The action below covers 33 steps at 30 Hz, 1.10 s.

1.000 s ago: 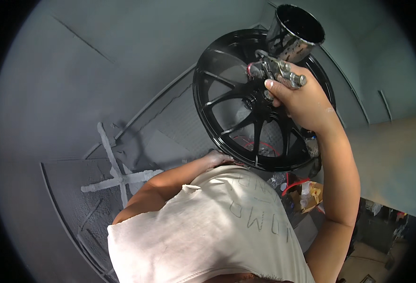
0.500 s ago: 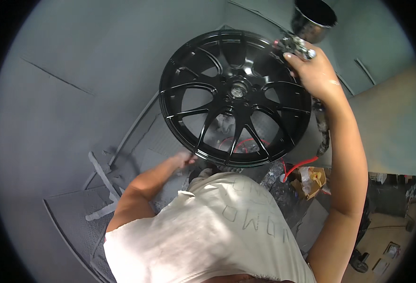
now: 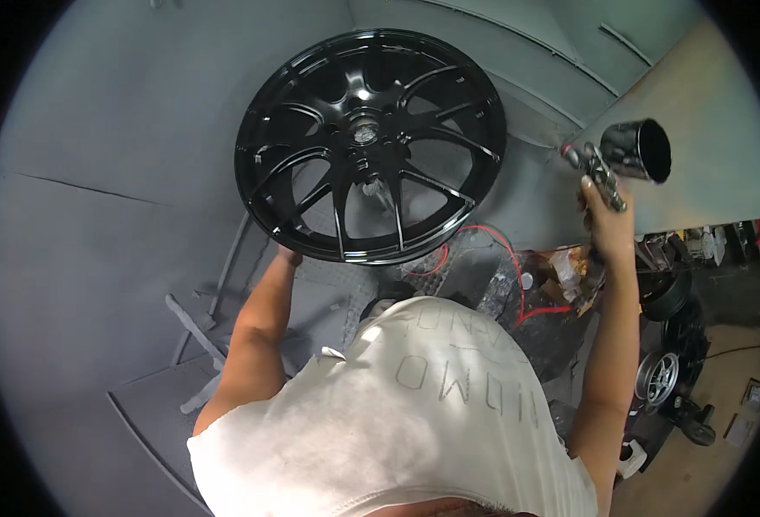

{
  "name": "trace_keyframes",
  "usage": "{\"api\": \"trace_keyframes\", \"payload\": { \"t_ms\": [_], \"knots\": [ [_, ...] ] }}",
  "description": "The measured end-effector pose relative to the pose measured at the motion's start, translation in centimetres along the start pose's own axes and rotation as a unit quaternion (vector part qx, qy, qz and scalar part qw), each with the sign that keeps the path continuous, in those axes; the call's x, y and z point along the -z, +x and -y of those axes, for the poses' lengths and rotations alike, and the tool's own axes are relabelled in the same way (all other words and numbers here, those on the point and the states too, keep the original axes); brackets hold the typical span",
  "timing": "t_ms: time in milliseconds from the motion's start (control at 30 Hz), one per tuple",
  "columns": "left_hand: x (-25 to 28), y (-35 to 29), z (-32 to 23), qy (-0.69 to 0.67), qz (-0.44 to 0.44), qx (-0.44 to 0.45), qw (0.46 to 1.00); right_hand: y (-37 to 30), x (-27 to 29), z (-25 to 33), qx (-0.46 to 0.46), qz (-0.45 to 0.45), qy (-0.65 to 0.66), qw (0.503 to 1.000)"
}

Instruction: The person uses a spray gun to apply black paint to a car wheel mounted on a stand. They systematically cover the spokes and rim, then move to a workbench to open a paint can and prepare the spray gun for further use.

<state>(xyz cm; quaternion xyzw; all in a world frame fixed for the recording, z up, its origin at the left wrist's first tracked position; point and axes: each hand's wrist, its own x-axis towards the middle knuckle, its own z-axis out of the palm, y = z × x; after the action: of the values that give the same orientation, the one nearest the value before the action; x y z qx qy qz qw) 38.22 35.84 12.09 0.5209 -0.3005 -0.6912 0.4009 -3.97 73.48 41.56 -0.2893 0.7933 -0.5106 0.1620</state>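
Observation:
A glossy black multi-spoke wheel rim (image 3: 345, 226) sits in front of me with its face tilted up toward me. My right hand (image 3: 608, 226) is wrapped round a paint spray gun (image 3: 602, 179) to the right of the rim, apart from it. A dark metal paint cup (image 3: 634, 153) is fixed to the gun, its round end facing right. Below the rim's near left edge is my left hand (image 3: 289, 254), close against it. Its fingers are mostly hidden by the rim, so I cannot tell whether it grips.
A red hose (image 3: 513, 258) curves across the floor beneath the rim. Right of it lies an opened cardboard box (image 3: 567, 269). Grey booth walls (image 3: 113, 112) surround the left and back. A silver wheel (image 3: 657, 377) and tyre (image 3: 666, 297) stand at right; a grey-coated bar (image 3: 195, 327) is at left.
The spray gun has moved from over the rim's upper right edge to the right, off the rim. My left hand has come under the rim's edge. The view has shifted right.

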Motion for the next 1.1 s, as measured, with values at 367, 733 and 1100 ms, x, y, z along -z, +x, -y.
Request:
{"api": "trace_keyframes", "payload": {
  "t_ms": [367, 733, 1100],
  "knots": [
    [-12.0, -18.4, 16.1, 0.035, 0.012, 0.273, 0.961, -10.6, 1.1, -5.3, -0.079, 0.087, 0.222, 0.968],
    [-15.1, -20.7, 19.6, 0.432, 0.714, 0.130, 0.535, -12.8, 2.5, -5.8, -0.091, 0.143, 0.225, 0.960],
    [-9.1, -17.5, 16.2, 0.699, 0.457, 0.114, 0.539, -14.4, 1.3, -4.6, 0.004, 0.184, 0.054, 0.981]
  ]
}}
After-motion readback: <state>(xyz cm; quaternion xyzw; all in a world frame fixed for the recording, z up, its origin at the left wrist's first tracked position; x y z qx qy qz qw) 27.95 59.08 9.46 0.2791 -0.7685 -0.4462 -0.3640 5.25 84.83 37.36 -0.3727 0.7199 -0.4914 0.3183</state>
